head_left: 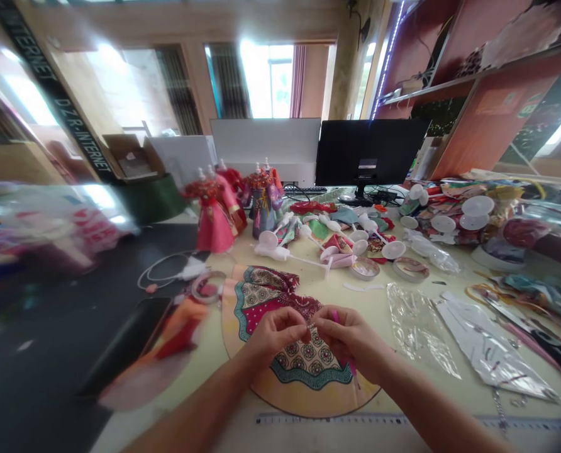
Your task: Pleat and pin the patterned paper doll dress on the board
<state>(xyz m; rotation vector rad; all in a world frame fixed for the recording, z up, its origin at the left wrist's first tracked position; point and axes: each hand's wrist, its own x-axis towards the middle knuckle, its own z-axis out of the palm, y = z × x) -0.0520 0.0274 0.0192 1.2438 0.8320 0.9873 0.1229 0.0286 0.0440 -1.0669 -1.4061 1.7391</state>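
A small patterned doll dress (pixel 261 314), with maroon, cream and teal printed bands, lies spread on a round yellowish mat (pixel 233 340). Over its middle, my left hand (pixel 280 333) is closed in a pinch, thumb against fingertip. My right hand (pixel 346 333) meets it there, fingertips also pinched. Whatever sits between the fingertips is too small to name. A thin pink pen-like tool (pixel 353 367) runs through my right hand, its lower end pointing down over the dress hem.
Tape rolls (pixel 411 269), clear plastic bags (pixel 422 327) and a ruler (pixel 309 420) surround the mat. Behind are dressed doll stands (pixel 214 220), a pile of white stands and cloth (pixel 337 242), and two monitors (pixel 370 154). An orange cloth piece (pixel 167 346) lies left.
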